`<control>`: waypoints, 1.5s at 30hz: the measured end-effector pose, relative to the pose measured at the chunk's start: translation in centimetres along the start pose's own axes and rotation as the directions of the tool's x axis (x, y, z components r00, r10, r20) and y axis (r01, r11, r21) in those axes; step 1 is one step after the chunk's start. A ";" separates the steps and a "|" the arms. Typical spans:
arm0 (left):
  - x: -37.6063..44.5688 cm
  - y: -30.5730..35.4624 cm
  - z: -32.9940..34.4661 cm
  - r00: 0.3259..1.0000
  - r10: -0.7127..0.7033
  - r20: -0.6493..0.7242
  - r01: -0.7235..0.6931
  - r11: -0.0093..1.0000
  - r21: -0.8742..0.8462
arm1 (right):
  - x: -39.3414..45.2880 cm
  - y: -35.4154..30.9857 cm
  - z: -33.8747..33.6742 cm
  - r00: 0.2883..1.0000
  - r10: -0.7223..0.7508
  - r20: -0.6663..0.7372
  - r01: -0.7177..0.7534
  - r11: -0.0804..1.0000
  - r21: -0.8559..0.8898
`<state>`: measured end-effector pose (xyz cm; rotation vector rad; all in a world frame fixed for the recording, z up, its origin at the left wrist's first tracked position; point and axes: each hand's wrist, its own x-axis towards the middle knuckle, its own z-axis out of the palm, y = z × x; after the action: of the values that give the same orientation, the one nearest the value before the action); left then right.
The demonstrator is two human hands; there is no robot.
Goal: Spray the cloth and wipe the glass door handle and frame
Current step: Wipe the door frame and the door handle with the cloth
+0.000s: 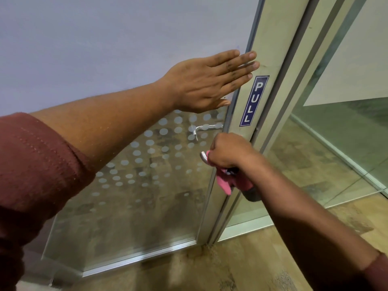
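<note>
My left hand (212,80) lies flat and open against the glass door, its fingertips reaching the pale metal door frame (270,38). Lower down, my right hand (228,151) is closed around a pink cloth (225,182) wrapped over the near metal door handle (203,156); only the handle's curved end shows left of the fist. The cloth's loose end hangs below the hand. A second handle (204,128) shows through the glass on the far side. No spray bottle is visible.
A blue PULL sticker (254,100) runs down the frame just above my right hand. The glass door (134,164) has frosted dots across its middle and a frosted upper part. A fixed glass panel (327,143) stands to the right. Brown floor lies below.
</note>
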<state>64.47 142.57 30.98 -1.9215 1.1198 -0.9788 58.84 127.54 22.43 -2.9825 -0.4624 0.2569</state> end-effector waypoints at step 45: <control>0.1 0.1 -0.8 1.000 -0.006 0.025 0.006 1.000 -0.018 | -6.1 5.4 5.0 0.982 0.125 -0.139 0.164 -0.214 0.963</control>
<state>63.74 142.28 31.31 -1.9469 1.1131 -0.9489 53.78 120.93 17.74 -1.2184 -0.0826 0.1688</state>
